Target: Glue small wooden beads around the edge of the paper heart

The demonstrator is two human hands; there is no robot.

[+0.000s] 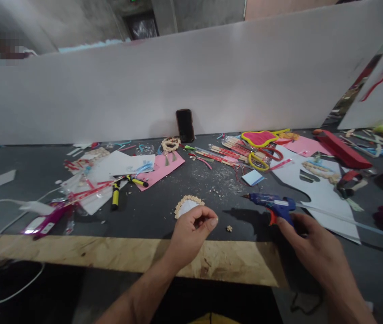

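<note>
In my right hand [313,240] is a blue glue gun [274,201] with an orange trigger, its nozzle pointing left above the dark tabletop. My left hand [191,231] is closed in a pinch, thumb against forefinger; whatever sits between the fingertips is too small to make out. Just behind that hand lies a white piece edged with small beige beads [186,204], partly covered by the fingers. A tiny cluster of beige beads [229,228] rests on the table between my two hands.
A phone [185,125] leans against the white partition [144,90]. Craft scraps, pink paper [165,170] and yellow-black cutters [115,195] lie to the left, beside a purple tool [47,222] with a white cord. White cut paper [326,198] lies on the right.
</note>
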